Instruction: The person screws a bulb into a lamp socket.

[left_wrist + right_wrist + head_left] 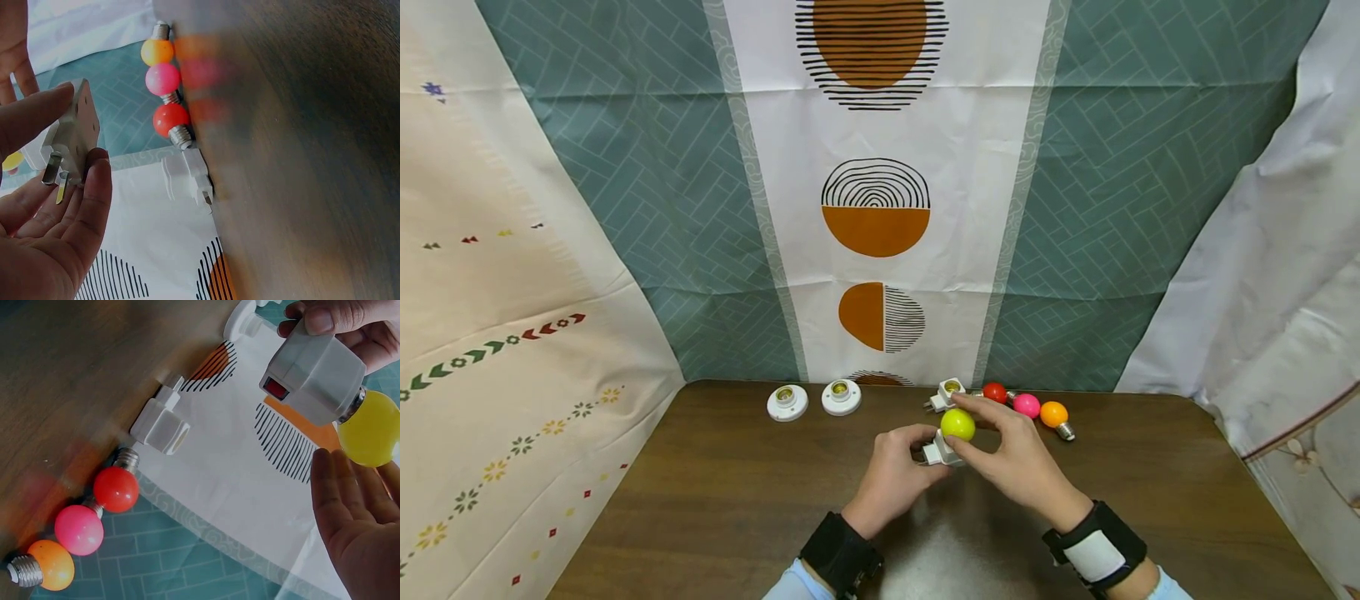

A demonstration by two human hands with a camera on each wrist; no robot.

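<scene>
My left hand [898, 467] grips a white plug-in bulb socket [315, 375], thumb on one face and fingers on the other. Two metal prongs and screw holes show in the left wrist view, a red switch in the right wrist view. A yellow-green light bulb [957, 425] sits in the socket's mouth, a sliver of metal base showing. Around the bulb is my right hand [1015, 450], index finger above and thumb below. In the right wrist view its fingers are nearly straight, their tips beside the bulb; whether they touch it is unclear.
Red [995, 392], pink [1026, 406] and orange [1054, 413] bulbs lie along the table's back edge. Beside them lies another plug-in socket [945, 394]. Two round white lamp holders [787, 403] stand at back left. A patterned cloth [700, 208] hangs behind the brown table [715, 500].
</scene>
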